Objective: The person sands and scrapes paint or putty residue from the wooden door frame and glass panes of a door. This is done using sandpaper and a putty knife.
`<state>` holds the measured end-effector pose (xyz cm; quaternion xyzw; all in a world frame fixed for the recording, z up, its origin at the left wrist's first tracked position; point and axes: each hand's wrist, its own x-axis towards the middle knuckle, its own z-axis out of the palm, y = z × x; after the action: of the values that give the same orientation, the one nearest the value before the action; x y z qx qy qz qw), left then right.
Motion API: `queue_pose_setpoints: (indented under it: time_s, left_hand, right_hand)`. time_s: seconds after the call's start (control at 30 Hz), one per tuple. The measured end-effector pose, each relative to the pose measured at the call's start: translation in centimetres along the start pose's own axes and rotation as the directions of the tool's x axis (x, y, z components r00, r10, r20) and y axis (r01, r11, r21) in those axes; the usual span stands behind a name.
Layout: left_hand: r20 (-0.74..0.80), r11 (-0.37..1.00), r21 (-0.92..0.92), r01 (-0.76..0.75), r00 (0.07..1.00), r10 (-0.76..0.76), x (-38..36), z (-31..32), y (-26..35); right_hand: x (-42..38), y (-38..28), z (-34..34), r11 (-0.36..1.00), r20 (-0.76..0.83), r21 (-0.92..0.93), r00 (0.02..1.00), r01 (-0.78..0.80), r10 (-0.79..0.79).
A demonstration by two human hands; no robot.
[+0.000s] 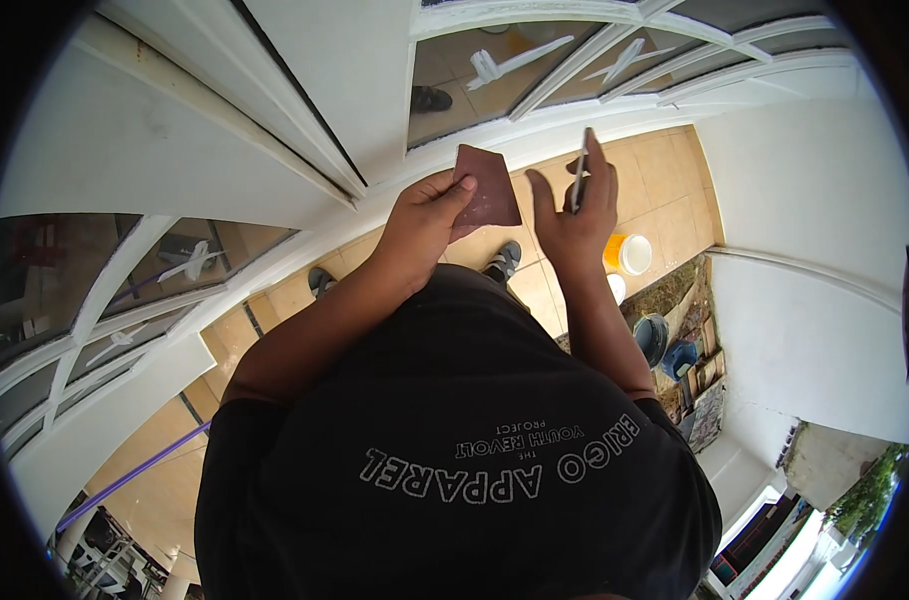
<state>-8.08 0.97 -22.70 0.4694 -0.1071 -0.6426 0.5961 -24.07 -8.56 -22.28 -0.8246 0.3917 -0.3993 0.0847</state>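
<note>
My left hand (427, 222) pinches a reddish-brown piece of sandpaper (493, 190) between thumb and fingers, with pale specks on its face. Beside it on the right, apart from the sandpaper, my right hand (581, 225) is raised with the thumb held away. A thin flat object (580, 178) with a pale edge rests against the fingers of that hand. It is seen edge-on, so its kind cannot be made out.
White-framed glass panes (535, 70) with white brushed marks stand ahead, and more panes (175, 260) are at left. On the tiled floor (665, 190) stands a yellow bucket (630, 254). Dark buckets (651, 338) sit on rubble at right. A purple pole (135, 475) slants at lower left.
</note>
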Motion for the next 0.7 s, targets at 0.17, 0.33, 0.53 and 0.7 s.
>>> queue_pose_setpoints:
  time_s: [0.17, 0.33, 0.53, 0.7]
  left_hand:
    - [0.053, 0.999, -0.026, -0.024, 0.998, 0.025, -0.2, 0.2, -0.2]
    - [0.031, 0.964, 0.129, -0.233, 0.972, 0.231, -0.7, -0.9, -0.5]
    - [0.761, -0.283, 0.522, -0.805, 0.289, 0.581, -1.2, 1.3, 0.8]
    - [0.668, -0.375, 0.729, -0.573, 0.474, 0.574, 1.1, 0.2, 1.5]
  right_hand:
    - [0.1, 0.0, 1.2, 0.991, 0.006, -0.111, 0.997, -0.074, 0.075]
    - [0.9, 3.1, -1.1, 0.278, 0.488, 0.533, 0.559, -0.799, 0.670]
    - [1.2, 0.0, -1.0, -0.069, 0.685, 0.572, 0.430, -0.817, 0.589]
    - [-0.1, -0.2, -1.0, -0.039, 0.877, 0.419, 0.394, -0.907, 0.274]
